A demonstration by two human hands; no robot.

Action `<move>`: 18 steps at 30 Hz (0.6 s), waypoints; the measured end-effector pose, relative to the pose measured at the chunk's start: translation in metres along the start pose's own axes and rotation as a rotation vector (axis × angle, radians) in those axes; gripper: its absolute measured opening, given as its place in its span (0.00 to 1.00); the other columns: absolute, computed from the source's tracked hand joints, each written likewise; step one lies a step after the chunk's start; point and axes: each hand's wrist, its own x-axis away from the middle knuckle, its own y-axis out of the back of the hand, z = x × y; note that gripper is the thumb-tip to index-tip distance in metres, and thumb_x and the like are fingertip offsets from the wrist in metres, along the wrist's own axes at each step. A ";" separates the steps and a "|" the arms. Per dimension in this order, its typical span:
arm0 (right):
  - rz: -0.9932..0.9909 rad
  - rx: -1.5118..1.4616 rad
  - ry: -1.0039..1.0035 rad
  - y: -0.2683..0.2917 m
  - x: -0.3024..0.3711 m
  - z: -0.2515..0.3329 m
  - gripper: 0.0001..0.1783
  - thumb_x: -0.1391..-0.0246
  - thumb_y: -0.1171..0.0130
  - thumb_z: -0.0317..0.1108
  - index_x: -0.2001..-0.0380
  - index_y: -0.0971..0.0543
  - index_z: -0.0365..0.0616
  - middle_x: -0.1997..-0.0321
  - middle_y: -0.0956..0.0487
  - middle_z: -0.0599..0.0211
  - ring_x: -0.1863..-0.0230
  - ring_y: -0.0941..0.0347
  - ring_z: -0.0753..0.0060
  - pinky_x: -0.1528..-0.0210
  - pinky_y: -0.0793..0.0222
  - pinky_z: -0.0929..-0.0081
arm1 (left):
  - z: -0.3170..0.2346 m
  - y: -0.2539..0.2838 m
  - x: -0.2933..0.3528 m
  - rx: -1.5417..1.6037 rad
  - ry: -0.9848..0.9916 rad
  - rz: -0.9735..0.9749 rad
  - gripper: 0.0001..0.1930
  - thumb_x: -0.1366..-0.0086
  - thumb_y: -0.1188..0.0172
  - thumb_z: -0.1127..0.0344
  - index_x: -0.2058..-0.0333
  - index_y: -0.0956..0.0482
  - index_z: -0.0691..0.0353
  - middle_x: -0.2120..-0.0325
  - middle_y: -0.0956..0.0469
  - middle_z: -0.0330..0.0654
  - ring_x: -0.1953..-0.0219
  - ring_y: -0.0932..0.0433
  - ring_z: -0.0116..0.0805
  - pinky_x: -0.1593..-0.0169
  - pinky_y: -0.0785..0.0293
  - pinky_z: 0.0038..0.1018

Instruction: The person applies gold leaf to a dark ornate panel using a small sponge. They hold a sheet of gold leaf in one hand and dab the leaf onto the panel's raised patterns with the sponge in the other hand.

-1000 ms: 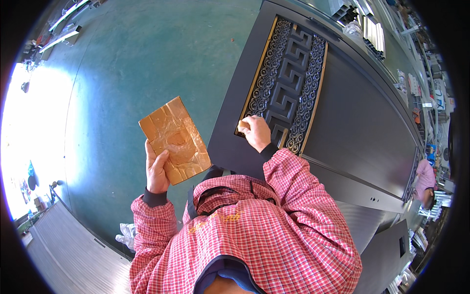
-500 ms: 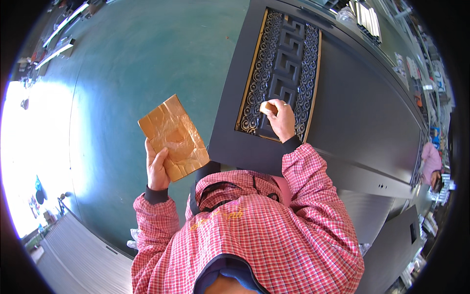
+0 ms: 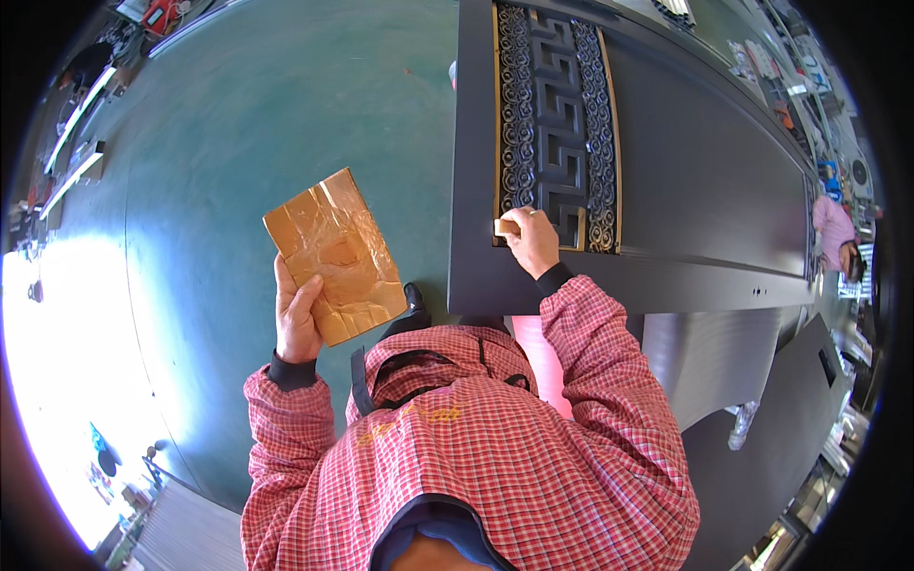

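My left hand grips a flat, tape-covered cardboard piece by its lower left edge, thumb on top. A smeared gold-brown patch marks its middle. Between the fingers and thumb of my right hand is a small pale sponge-like block. That block is at the lower left corner of an ornamental strip set in a dark grey door panel. Raised key-pattern bars run down the strip between two columns of rosettes, with gold along its long edges. Gold also shows on the pattern's lower end, beside my right hand.
The door panel fills the right side, its near edge close to my body. Below it stand a silvery sheet and a dark sheet. A person in pink is at the far right. Green floor lies to the left.
My right hand with the block has moved to the strip's lower left corner, and gold now shows on the key pattern beside it. The view has turned; my left hand keeps the cardboard.
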 end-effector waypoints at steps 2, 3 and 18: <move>-0.038 0.026 -0.007 0.003 0.000 0.004 0.13 0.59 0.36 0.25 0.66 0.21 0.48 0.64 0.22 0.66 0.62 0.27 0.57 0.59 0.28 0.65 | -0.004 0.009 -0.003 0.005 0.015 0.016 0.30 0.35 0.58 0.78 0.35 0.51 0.55 0.42 0.36 0.44 0.43 0.32 0.38 0.42 0.32 0.34; -0.040 0.030 -0.014 0.005 0.001 0.006 0.13 0.60 0.36 0.24 0.66 0.21 0.48 0.64 0.22 0.66 0.62 0.27 0.57 0.59 0.28 0.65 | -0.006 0.011 -0.006 0.009 0.022 0.027 0.30 0.35 0.58 0.78 0.35 0.51 0.55 0.42 0.36 0.44 0.43 0.32 0.38 0.42 0.32 0.34; -0.090 0.008 0.031 0.005 0.009 0.012 0.11 0.62 0.37 0.24 0.71 0.22 0.48 0.68 0.22 0.67 0.64 0.27 0.58 0.60 0.29 0.63 | -0.008 0.003 -0.013 -0.019 0.045 0.064 0.30 0.34 0.58 0.78 0.35 0.51 0.56 0.41 0.37 0.45 0.43 0.32 0.38 0.42 0.31 0.34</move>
